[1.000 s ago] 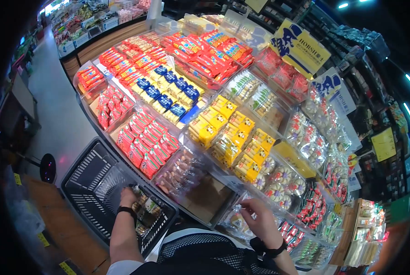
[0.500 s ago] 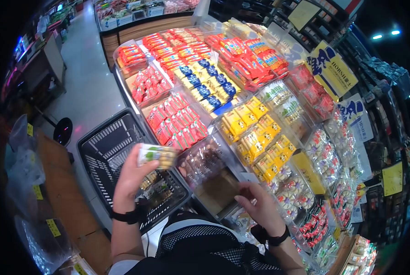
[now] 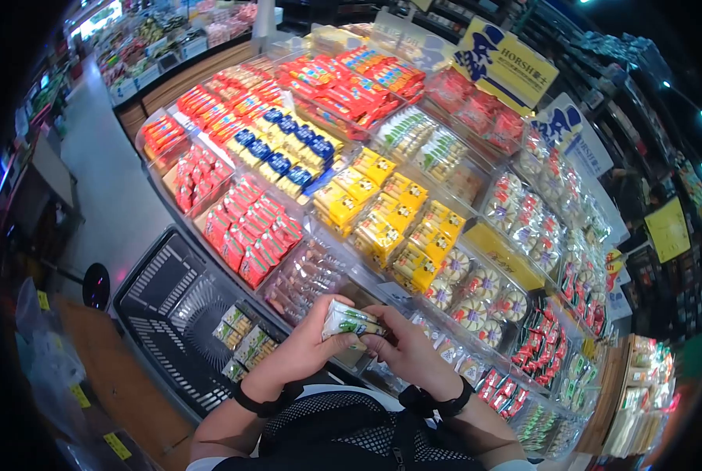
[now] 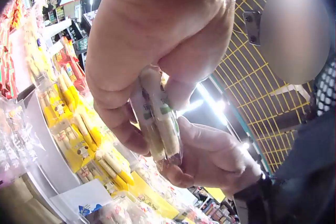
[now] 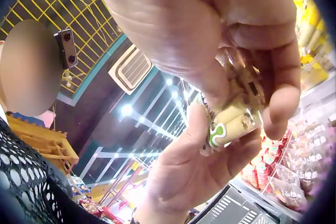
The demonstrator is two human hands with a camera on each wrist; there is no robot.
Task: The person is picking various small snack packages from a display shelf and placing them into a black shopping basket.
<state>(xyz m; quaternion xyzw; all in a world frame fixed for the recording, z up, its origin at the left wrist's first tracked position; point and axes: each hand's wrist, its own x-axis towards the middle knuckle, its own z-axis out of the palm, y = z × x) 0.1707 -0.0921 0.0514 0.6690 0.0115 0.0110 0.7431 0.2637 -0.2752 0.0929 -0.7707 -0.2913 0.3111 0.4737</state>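
Observation:
Both hands meet over the front edge of the display, around a small clear packet of pale snack rolls (image 3: 351, 320) with white and green print. My left hand (image 3: 310, 341) grips its left side, thumb along the near face. The right hand (image 3: 410, 349) pinches the other end. Two pale rolls in the packet (image 4: 157, 119) show between the hands in the left wrist view. From the right wrist, a green mark shows on the packet (image 5: 233, 121); fingers cover part of it. To the left, similar packets (image 3: 253, 345) lie inside a dark shopping basket (image 3: 158, 271).
Beyond the hands, the display's clear-walled bins hold red packets (image 3: 253, 231), yellow packets (image 3: 386, 216), blue-and-yellow packets (image 3: 288, 149) and round snacks (image 3: 476, 298). Yellow HORSH signs (image 3: 508, 67) stand at the back. A brown ledge (image 3: 119, 369) is at the left.
The left hand, down in the basket at first, lifted a snack packet out and carried it right. The right hand moved left to meet it and now pinches the packet too.

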